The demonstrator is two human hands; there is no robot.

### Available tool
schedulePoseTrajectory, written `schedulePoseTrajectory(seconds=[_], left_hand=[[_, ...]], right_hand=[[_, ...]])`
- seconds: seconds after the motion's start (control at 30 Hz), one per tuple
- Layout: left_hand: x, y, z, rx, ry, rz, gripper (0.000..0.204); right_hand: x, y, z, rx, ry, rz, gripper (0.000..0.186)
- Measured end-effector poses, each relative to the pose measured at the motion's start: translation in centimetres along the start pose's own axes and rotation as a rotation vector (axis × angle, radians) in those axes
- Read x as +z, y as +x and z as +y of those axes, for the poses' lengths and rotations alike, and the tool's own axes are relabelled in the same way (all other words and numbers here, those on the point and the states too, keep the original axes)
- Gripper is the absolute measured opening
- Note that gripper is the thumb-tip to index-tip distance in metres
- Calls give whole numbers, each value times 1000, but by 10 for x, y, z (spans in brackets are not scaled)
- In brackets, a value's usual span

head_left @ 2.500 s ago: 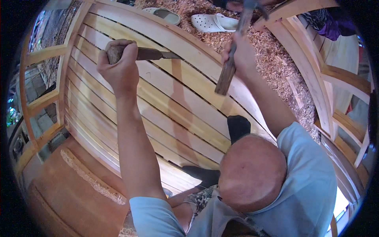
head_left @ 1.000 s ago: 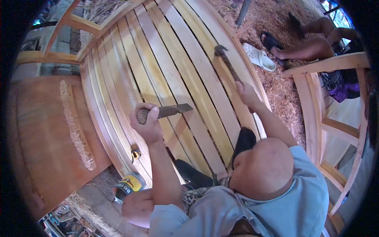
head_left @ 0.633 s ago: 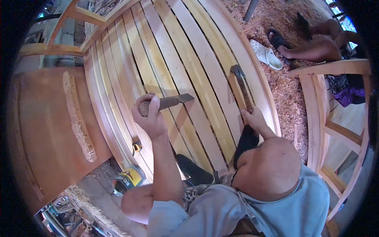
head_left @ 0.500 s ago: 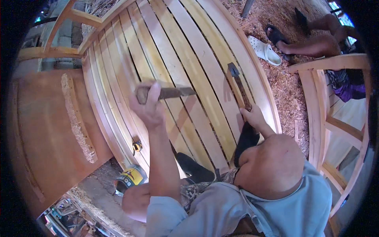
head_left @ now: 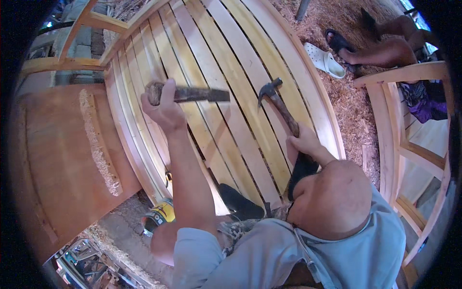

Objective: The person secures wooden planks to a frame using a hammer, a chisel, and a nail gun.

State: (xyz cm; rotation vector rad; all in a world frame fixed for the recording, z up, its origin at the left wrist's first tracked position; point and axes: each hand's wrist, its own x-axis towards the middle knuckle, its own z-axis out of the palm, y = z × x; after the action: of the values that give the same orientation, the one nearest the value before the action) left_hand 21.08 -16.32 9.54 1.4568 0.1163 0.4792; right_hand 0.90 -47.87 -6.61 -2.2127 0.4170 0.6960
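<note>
My left hand (head_left: 166, 111) is closed around the round wooden end of a chisel (head_left: 199, 94), a worn tool with a flat dark blade pointing right. It is held above a platform of pale wooden slats (head_left: 248, 77) with narrow dark gaps. My right hand (head_left: 308, 143) grips the wooden handle of a claw hammer (head_left: 285, 111) near its lower end. The dark hammer head is away from me, over the slats, with its claw toward the left. The chisel and the hammer are apart.
A small tape measure (head_left: 168, 179) lies on the left slats, partly behind my left forearm. Beside it stands a yellow-and-dark can (head_left: 161, 215). A brown board (head_left: 57, 154) is at left. Wood shavings, a white clog (head_left: 323, 60), another person's legs (head_left: 385, 53) and a wooden frame (head_left: 385, 115) are at right.
My left hand has shifted left and slightly away with the chisel. The hammer in my right hand has turned, its head swinging a little left and its claw now showing.
</note>
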Motion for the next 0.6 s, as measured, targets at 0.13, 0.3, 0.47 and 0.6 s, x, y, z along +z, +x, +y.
schedulePoseTrajectory(seconds=[0.13, 0.3, 0.47, 0.6], left_hand=[[32, -1, -11, -54, -95, -61, 17], [82, 10, -25, 11, 191, -142, 27], [120, -3, -30, 74, 142, -117, 29], [121, -12, -42, 79, 160, -77, 29]], right_hand=[[1, 23, -14, 149, 494, -162, 35], [25, 16, -19, 32, 679, -395, 34], [38, -14, -45, -92, 577, -642, 45], [30, -20, -89, -74, 601, -767, 46]])
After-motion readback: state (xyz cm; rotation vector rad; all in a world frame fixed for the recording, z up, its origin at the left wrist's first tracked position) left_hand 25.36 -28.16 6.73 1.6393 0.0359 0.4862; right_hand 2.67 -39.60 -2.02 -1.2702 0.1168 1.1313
